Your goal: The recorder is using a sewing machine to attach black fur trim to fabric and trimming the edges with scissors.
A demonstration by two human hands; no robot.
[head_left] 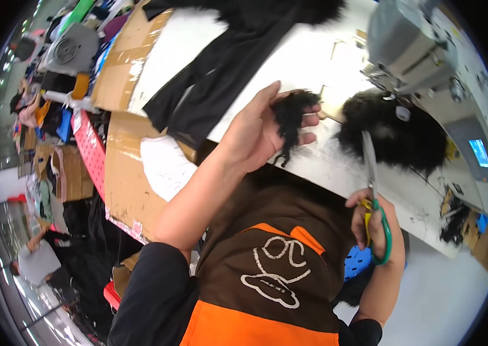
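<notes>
My left hand (261, 131) is raised over the front edge of the white table (229, 118), palm up with the fingers curled round a small piece of black fur (292, 118). A dark tail of the piece hangs below the palm. In my right hand (378, 222) is a pair of scissors (369, 158) with green and yellow handles, its blades pointing up and away from me. Just beyond the blade tips, a larger black fur piece (394, 130) lies on the table under the sewing machine (414, 49).
Black garments (215, 75) lie across the table's far left. Cardboard (131, 155) edges the left side, with a white cloth (166, 164) on it. A lit control screen (479, 153) sits at right. Another person (37, 256) is at far left.
</notes>
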